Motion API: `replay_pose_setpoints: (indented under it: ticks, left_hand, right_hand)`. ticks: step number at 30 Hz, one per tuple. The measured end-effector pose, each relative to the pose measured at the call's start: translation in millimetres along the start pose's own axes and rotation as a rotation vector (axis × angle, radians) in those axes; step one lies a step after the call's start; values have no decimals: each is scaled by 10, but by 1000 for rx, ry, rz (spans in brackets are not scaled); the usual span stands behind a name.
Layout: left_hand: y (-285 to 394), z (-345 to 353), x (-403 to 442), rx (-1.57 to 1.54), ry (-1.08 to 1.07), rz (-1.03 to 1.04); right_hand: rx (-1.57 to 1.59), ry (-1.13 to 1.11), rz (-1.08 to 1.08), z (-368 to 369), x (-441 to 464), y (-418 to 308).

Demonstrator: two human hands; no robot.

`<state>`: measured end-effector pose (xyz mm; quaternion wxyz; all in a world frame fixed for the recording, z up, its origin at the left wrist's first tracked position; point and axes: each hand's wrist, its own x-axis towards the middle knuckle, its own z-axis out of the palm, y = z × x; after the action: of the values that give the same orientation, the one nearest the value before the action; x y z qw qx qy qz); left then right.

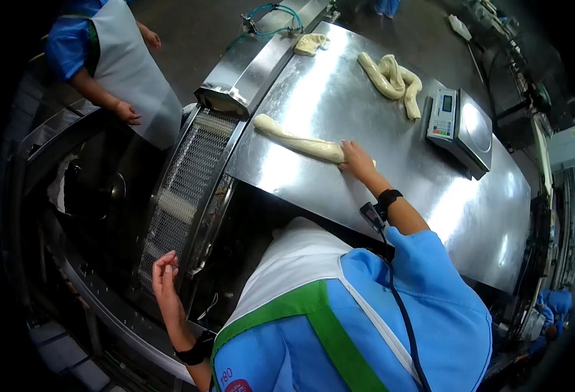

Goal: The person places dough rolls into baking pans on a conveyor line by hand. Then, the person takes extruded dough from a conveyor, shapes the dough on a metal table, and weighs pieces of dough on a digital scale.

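A long roll of pale dough (300,142) lies on the steel table (327,98), near its left end. My right hand (357,160) is on the right part of this roll, with its fingers wrapped over it. My left hand (165,271) hangs over the side of the mesh conveyor (189,170), its fingers loosely curled and apart, with nothing in it. A twisted heap of dough rope (392,78) rests farther back on the table. At the far left corner sits a small dough lump (311,44).
A digital scale (474,130) stands on the right of the table. A metal housing (235,78) covers the conveyor's far part. Across the conveyor at upper left stands a co-worker in a white apron (134,72). A curved metal rail (98,304) runs along the lower left.
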<state>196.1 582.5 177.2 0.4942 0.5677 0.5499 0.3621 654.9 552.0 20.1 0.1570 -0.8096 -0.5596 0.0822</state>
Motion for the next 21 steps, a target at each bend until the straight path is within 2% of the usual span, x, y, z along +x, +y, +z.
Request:
replay_pose_setpoints:
  ticks: [5,11,17,19,20,21]
  left_hand:
    - [-21,21,14,-15,5,-7]
    - [-15,4,-5,-22,8,-37]
    - [-78,7,22,-22,-8,-5]
    - [-81,-6,-3,-40,7,-31]
    - [-80,-21,-30,-44,8,-25]
    - [-93,-13,-31,-32,21,-34]
  right_hand:
    - [-6,71,-77,-4,72,2]
    - [-60,70,0,-22,-1,-159]
    - [-92,-67,15,-46,127,-112]
    - [-100,-188,45,-68,166,-147]
    - [-103,-182,43,14,149,-134]
    - [-94,-39,-52,157,151,-82]
